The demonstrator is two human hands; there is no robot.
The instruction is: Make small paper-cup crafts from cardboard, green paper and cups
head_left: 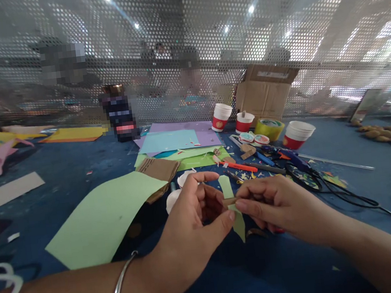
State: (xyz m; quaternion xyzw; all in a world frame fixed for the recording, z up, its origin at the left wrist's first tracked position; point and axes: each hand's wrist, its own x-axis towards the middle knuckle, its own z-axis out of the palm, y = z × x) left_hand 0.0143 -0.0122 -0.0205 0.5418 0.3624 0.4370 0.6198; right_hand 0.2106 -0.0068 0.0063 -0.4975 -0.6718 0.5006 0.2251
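Observation:
My left hand (193, 222) and my right hand (276, 203) meet above the blue table (77, 164). Between them they pinch a small brown cardboard piece (229, 202) with a narrow light green paper strip (232, 208) running across it. The strip sticks up above the fingers and hangs down below them. My left thumb and fingers curl round the strip's left side. My right fingers close on the cardboard from the right. A silver bangle (121, 286) sits on my left wrist.
A large light green sheet (105, 218) and a corrugated cardboard piece (159, 171) lie to the left. Coloured sheets (174, 142), red paper cups (221, 117), a tape roll (268, 129), pens, an orange knife (240, 166) and black cables (342, 195) lie beyond. A perforated screen (184, 49) stands behind.

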